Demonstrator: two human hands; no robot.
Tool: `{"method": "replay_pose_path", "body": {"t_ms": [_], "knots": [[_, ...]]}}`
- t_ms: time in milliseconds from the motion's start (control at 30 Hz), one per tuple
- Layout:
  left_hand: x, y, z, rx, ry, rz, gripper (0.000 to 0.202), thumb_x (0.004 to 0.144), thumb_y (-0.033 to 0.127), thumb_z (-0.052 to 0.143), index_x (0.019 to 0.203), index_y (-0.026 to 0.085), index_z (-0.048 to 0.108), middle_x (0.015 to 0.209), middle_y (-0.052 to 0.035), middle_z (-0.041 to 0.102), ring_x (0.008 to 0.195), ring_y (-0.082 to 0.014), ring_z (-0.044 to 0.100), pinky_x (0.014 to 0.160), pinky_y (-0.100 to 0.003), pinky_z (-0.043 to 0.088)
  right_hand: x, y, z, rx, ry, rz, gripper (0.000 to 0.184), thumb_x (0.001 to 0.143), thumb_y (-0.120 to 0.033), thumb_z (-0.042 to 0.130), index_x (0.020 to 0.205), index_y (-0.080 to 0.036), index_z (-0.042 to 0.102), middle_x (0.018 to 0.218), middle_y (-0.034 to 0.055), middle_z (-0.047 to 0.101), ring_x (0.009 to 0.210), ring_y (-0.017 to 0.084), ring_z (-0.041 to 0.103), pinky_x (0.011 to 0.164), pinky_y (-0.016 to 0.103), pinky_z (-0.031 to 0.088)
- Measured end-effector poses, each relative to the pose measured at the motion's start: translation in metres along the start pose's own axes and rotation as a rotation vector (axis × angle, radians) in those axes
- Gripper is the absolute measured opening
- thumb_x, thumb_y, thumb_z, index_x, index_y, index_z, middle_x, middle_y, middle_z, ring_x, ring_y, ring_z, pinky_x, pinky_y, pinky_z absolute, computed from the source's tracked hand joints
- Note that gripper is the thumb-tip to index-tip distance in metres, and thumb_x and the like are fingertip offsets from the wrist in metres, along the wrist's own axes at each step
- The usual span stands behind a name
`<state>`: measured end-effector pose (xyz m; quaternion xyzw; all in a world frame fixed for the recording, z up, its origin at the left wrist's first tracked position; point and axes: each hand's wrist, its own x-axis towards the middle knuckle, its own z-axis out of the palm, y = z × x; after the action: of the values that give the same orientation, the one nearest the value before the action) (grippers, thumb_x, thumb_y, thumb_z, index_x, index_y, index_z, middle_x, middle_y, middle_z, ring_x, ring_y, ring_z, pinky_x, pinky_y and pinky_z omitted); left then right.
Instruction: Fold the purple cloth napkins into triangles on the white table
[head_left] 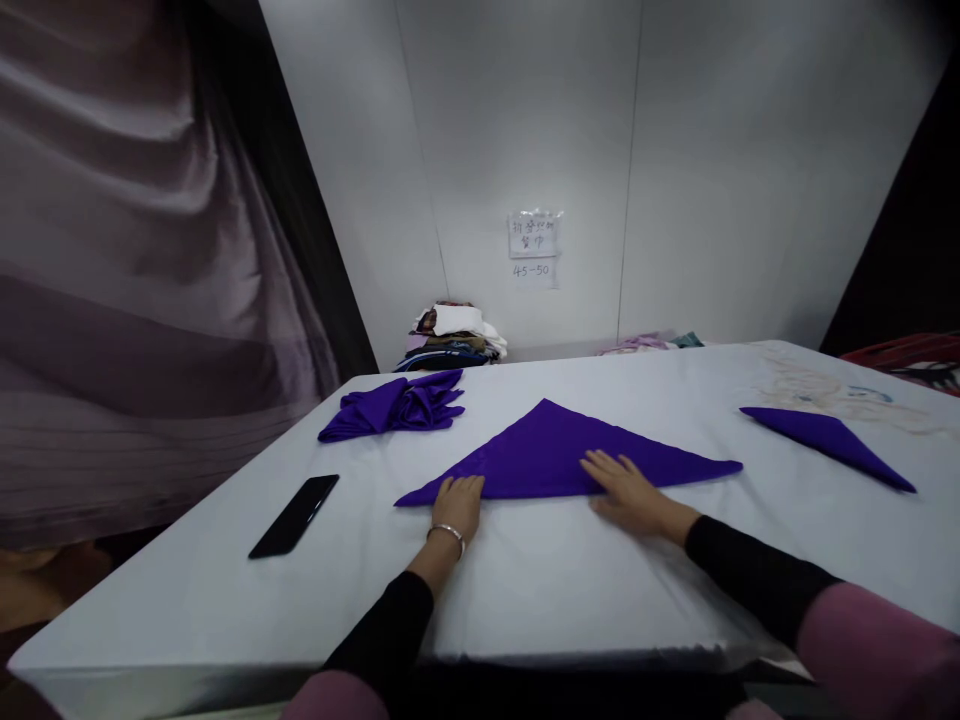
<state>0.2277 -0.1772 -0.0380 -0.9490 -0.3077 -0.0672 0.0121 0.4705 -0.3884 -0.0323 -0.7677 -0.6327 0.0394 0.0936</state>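
A purple cloth napkin (544, 450), folded into a wide triangle, lies in front of me with its peak pointing away and its long edge towards me. My left hand (457, 503), with a bracelet at the wrist, rests on that near edge left of the middle, fingers laid on the cloth. Right of the middle, my right hand (624, 492) is spread flat, its fingertips touching the napkin and its palm over the near edge. Neither hand grips anything that I can see.
Loose purple napkins (397, 408) lie bunched at the back left of the white table (555, 590). A black phone (294, 517) is nearer on the left. At the right lies a narrow folded purple napkin (829, 440). Stacked clothes (454, 338) stand behind, against the wall.
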Motion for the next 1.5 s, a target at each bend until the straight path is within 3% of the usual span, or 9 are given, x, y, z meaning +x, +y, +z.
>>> {"method": "replay_pose_path", "body": {"t_ms": [100,200,300,633,867,1067,1200,1367,1500], "knots": [[0.009,0.023,0.002,-0.009,-0.010,0.049,0.044,0.084,0.006,0.037,0.123,0.021,0.051,0.125,-0.0070,0.056,0.116,-0.0205,0.049,0.105,-0.041,0.026,0.028,-0.040,0.011,0.082,-0.027,-0.136,0.062,0.084,-0.033,0.041,0.142,-0.016,0.026,0.147,0.0104,0.024,0.136,0.024,0.017,0.108,0.048,0.013],[0.014,0.034,0.003,-0.013,-0.038,0.065,0.042,0.084,0.006,0.038,0.122,0.019,0.052,0.124,-0.0092,0.057,0.115,-0.0203,0.050,0.102,-0.038,0.032,0.042,-0.047,0.020,0.098,-0.004,-0.152,0.055,0.086,-0.025,0.036,0.140,-0.018,0.031,0.145,0.0081,0.032,0.134,0.022,0.023,0.108,0.043,0.017],[0.013,0.030,0.002,-0.013,-0.071,0.046,0.043,0.083,0.003,0.038,0.121,0.017,0.053,0.124,-0.0105,0.057,0.117,-0.0210,0.050,0.098,-0.036,0.037,0.034,-0.017,0.021,0.091,0.024,-0.093,0.056,0.083,-0.015,0.033,0.138,-0.020,0.035,0.142,0.0035,0.037,0.131,0.019,0.030,0.108,0.037,0.021],[-0.008,-0.023,-0.006,-0.006,-0.099,-0.074,0.053,0.078,-0.005,0.035,0.125,0.014,0.051,0.133,-0.0067,0.050,0.125,-0.0197,0.041,0.104,-0.030,0.032,-0.067,0.151,0.012,-0.075,0.160,0.244,0.056,0.073,-0.011,0.032,0.126,-0.008,0.053,0.134,0.0102,0.047,0.124,0.023,0.041,0.105,0.034,0.031],[-0.025,-0.060,-0.016,0.028,-0.084,-0.247,0.049,0.080,-0.002,0.036,0.122,0.018,0.054,0.132,-0.0062,0.051,0.123,-0.0166,0.044,0.104,-0.029,0.033,-0.092,0.170,0.013,-0.153,0.287,0.208,0.047,0.077,-0.014,0.035,0.117,-0.016,0.060,0.121,0.0082,0.059,0.107,0.024,0.058,0.091,0.038,0.047],[-0.037,-0.059,-0.025,0.007,-0.087,-0.283,0.048,0.078,-0.001,0.038,0.123,0.011,0.053,0.133,-0.0096,0.049,0.126,-0.0195,0.040,0.106,-0.030,0.030,-0.111,0.176,0.007,-0.115,0.268,0.186,0.047,0.073,-0.014,0.037,0.113,-0.016,0.063,0.113,0.0103,0.064,0.102,0.028,0.060,0.089,0.044,0.048],[-0.032,-0.036,-0.029,-0.028,-0.053,-0.255,0.043,0.087,0.013,0.035,0.128,0.010,0.047,0.137,-0.0100,0.045,0.129,-0.0205,0.035,0.108,-0.033,0.024,-0.086,0.149,-0.007,-0.061,0.243,0.136,0.048,0.072,-0.017,0.039,0.115,-0.015,0.062,0.121,0.0108,0.058,0.119,0.032,0.047,0.099,0.052,0.037],[-0.003,0.015,-0.021,-0.075,-0.065,-0.116,0.047,0.093,0.039,0.032,0.132,0.015,0.042,0.141,-0.0084,0.039,0.132,-0.0201,0.030,0.108,-0.035,0.022,-0.015,0.050,-0.013,0.155,0.105,-0.118,0.047,0.088,-0.032,0.032,0.126,-0.013,0.052,0.132,0.0094,0.049,0.127,0.025,0.038,0.106,0.042,0.030],[0.024,0.045,-0.002,-0.083,-0.106,-0.027,0.055,0.090,0.049,0.033,0.137,0.020,0.035,0.148,-0.0059,0.024,0.136,-0.0205,0.018,0.110,-0.041,0.016,0.030,-0.014,0.000,0.193,0.020,-0.214,0.056,0.091,-0.049,0.031,0.135,-0.017,0.041,0.142,0.0092,0.036,0.133,0.025,0.026,0.108,0.045,0.022]]}}
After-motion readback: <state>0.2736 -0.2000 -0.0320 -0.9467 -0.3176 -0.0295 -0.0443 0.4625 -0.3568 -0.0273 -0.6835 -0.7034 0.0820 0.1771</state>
